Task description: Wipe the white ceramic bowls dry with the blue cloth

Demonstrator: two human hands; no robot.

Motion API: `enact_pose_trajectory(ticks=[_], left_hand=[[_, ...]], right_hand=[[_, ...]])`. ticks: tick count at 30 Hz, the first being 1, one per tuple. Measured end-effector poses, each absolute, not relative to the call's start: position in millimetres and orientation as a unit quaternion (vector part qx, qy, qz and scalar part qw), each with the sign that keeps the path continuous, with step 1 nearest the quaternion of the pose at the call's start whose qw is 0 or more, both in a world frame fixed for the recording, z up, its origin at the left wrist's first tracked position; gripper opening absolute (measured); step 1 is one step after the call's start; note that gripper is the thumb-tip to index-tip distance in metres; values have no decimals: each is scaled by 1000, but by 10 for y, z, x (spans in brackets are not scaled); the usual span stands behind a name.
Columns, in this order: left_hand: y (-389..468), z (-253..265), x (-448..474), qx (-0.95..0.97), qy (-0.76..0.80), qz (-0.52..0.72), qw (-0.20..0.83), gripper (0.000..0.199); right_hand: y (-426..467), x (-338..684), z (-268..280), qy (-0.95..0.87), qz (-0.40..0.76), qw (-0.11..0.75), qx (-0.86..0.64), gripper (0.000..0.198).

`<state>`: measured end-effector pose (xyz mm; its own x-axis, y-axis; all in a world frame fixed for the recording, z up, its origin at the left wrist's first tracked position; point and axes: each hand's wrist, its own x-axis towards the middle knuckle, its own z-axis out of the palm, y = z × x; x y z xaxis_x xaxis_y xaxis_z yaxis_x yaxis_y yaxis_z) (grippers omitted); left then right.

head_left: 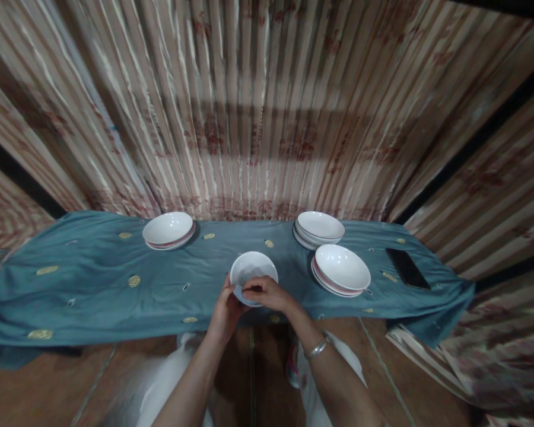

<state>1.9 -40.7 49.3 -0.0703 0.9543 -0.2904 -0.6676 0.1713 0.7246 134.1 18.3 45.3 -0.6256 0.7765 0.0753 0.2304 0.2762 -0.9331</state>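
Observation:
A white bowl (254, 260) is tilted a little toward me near the front edge of the table, in the middle. My left hand (226, 311) grips it by the left side and lower rim, with the thumb at the edge. Over the bowl's near inside is my right hand (267, 293), its fingers curled and pressed together. A pale bluish-grey patch shows under and beside those fingers, perhaps a thin cloth; I cannot tell for sure. A silver bangle is on the right wrist.
Stacked white dishes (169, 228) stand at the left back. On the right are two more stacks, one of white dishes (320, 225) behind and one of white dishes (342, 267) nearer. A black phone (407, 268) lies at the far right on the teal tablecloth (93, 296). Patterned curtains (258, 118) hang behind.

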Motion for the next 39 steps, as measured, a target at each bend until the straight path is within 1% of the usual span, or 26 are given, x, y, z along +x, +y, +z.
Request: enact_pose_trajectory(ticks=[2, 6, 9, 11, 13, 15, 18, 20, 23, 27, 31, 34, 37, 39], left_hand=[[-400, 485, 28, 193, 404, 612, 652, 68], [-395, 469, 48, 209, 436, 603, 635, 76], [-392, 468, 57, 210, 450, 608, 620, 76], [-388, 469, 60, 213, 457, 611, 610, 72], [-385, 467, 63, 217, 462, 614, 602, 68], [-383, 466, 67, 216, 466, 615, 598, 66], [-386, 468, 72, 218, 462, 617, 599, 65], [-392, 472, 73, 221, 457, 616, 602, 65], [-398, 472, 70, 214, 455, 615, 607, 68], [-395, 453, 58, 194, 454, 617, 612, 73], [-386, 439, 50, 177, 458, 624, 608, 74], [-382, 450, 45, 187, 458, 623, 606, 72], [-379, 466, 33, 194, 461, 620, 604, 71], [-376, 472, 26, 200, 461, 615, 607, 68]], right_hand=[[175, 1413, 484, -788, 439, 242, -357, 8], [137, 1488, 512, -844, 288, 203, -404, 12], [115, 1476, 483, -852, 211, 205, -433, 16], [118, 1448, 449, -846, 185, 224, -446, 20], [137, 1411, 415, -835, 189, 260, -446, 28], [169, 1369, 385, -818, 226, 306, -431, 34], [214, 1315, 364, -771, 334, 371, -395, 29], [223, 1298, 371, -733, 420, 391, -364, 24], [196, 1311, 407, -681, 534, 375, -333, 24], [136, 1363, 451, -655, 605, 317, -323, 26], [76, 1419, 462, -688, 594, 273, -314, 20], [2, 1481, 498, -750, 502, 260, -342, 13], [-71, 1576, 554, -808, 386, 247, -370, 17], [-90, 1661, 572, -826, 343, 232, -382, 19]])
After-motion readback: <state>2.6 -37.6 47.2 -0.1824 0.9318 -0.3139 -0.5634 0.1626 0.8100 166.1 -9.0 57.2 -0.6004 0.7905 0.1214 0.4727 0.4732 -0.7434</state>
